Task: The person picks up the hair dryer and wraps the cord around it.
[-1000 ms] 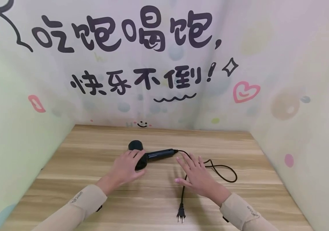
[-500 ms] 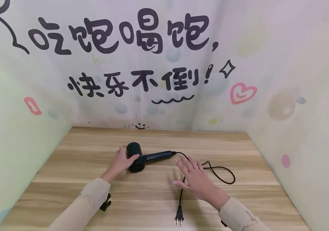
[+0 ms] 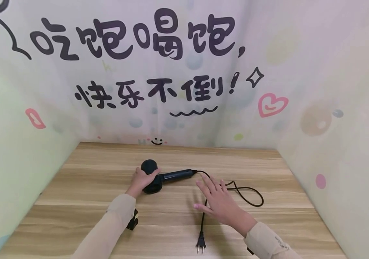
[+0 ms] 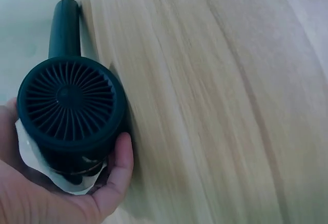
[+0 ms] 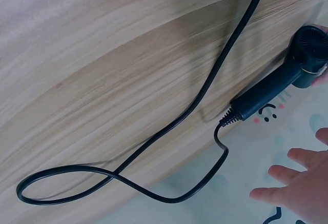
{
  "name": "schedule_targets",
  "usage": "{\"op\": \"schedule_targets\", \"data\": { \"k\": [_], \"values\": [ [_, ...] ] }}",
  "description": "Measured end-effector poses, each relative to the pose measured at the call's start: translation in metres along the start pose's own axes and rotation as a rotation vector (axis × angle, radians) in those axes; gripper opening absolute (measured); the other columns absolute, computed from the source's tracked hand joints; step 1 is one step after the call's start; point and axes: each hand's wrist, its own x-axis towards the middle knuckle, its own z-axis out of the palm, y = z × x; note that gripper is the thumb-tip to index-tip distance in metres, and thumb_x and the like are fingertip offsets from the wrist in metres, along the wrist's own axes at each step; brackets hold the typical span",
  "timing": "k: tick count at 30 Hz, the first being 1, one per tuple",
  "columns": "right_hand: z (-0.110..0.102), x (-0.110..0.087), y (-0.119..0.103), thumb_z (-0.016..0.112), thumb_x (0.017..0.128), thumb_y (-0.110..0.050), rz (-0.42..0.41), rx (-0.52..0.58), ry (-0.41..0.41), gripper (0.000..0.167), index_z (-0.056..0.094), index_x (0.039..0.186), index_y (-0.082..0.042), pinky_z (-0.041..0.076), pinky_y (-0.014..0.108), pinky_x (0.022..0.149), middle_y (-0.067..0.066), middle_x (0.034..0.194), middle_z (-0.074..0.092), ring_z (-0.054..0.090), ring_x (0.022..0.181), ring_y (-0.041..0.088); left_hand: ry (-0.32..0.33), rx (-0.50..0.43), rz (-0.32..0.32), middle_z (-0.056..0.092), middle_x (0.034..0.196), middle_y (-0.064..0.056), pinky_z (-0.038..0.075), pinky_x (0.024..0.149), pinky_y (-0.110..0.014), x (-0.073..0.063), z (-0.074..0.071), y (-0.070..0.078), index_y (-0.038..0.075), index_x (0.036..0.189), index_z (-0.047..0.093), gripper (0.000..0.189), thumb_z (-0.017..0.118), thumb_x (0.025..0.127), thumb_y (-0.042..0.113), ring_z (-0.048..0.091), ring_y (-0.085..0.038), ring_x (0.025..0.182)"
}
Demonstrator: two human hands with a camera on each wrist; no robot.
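A dark hair dryer (image 3: 176, 175) lies on the wooden table, its handle pointing right. My left hand (image 3: 141, 180) grips the dryer's barrel, thumb across it in the head view. Close up in the left wrist view, fingers and thumb curl round the barrel (image 4: 69, 106) below its finned round grille. My right hand (image 3: 221, 201) is spread over the black cord (image 3: 250, 187), fingers straight and holding nothing. Whether it touches the cord or table I cannot tell. Part of the cord is hidden under that hand. The two-pin plug (image 3: 201, 241) lies nearer the front.
The wooden table (image 3: 106, 158) meets a printed back wall (image 3: 158, 122) with large black lettering. Pale side walls stand left and right. A loop of the cord (image 5: 66, 168) lies right of the right hand. A small black device (image 3: 133, 220) sits at the left cuff.
My left hand has shifted from over the top of the barrel to its left side, thumb now across it. The right hand stays spread in place. The head view has shifted slightly.
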Motion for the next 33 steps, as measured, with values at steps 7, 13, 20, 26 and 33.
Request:
{"op": "schedule_targets", "data": {
  "k": [7,13,20,26,33],
  "values": [
    [0.001,0.000,0.000,0.039,0.089,-0.062,0.001,-0.016,-0.025,0.077,0.024,0.148,-0.013,0.021,0.063,0.106,0.014,0.154,0.019,0.024,0.137,0.040,0.021,0.005,0.011,0.034,0.131,-0.039,0.036,0.101,-0.051,0.000,0.006,0.001,-0.020,0.131,0.027,0.088,0.055,0.085,0.050,0.038,-0.046,0.120],
    [0.002,-0.003,0.003,0.039,0.089,-0.062,-0.003,-0.026,-0.002,0.077,0.028,0.146,-0.011,0.024,0.064,0.104,0.015,0.152,0.024,0.028,0.135,0.040,0.050,-0.061,0.000,0.030,0.135,-0.039,0.034,0.102,-0.053,-0.001,0.012,-0.001,-0.015,0.137,0.017,0.090,0.056,0.085,0.048,0.036,-0.047,0.123],
    [0.000,-0.003,0.005,0.039,0.090,-0.061,0.032,-0.024,-0.024,0.076,0.027,0.146,-0.011,0.019,0.063,0.107,0.016,0.152,0.023,0.024,0.137,0.040,0.102,-0.242,0.070,0.040,0.131,-0.036,0.039,0.098,-0.049,-0.006,0.010,0.004,-0.004,0.142,0.009,0.089,0.060,0.085,0.042,0.047,-0.042,0.117],
    [-0.006,0.000,0.008,0.048,0.090,-0.054,0.095,0.050,-0.007,0.074,0.026,0.147,-0.012,0.018,0.063,0.107,0.017,0.152,0.022,0.021,0.138,0.042,0.083,-0.435,0.117,0.035,0.137,-0.029,0.041,0.097,-0.048,-0.013,0.003,0.014,0.010,0.145,0.004,0.088,0.063,0.085,0.036,0.050,-0.039,0.115],
    [-0.014,0.003,0.018,0.059,0.090,-0.037,0.198,0.078,0.105,0.071,0.026,0.145,-0.006,0.024,0.063,0.105,0.023,0.147,0.030,0.031,0.132,0.044,0.042,-0.602,0.128,0.035,0.138,-0.019,0.042,0.098,-0.047,-0.033,-0.012,0.028,0.016,0.146,0.011,0.091,0.071,0.080,0.035,0.050,-0.035,0.114]
  ]
}}
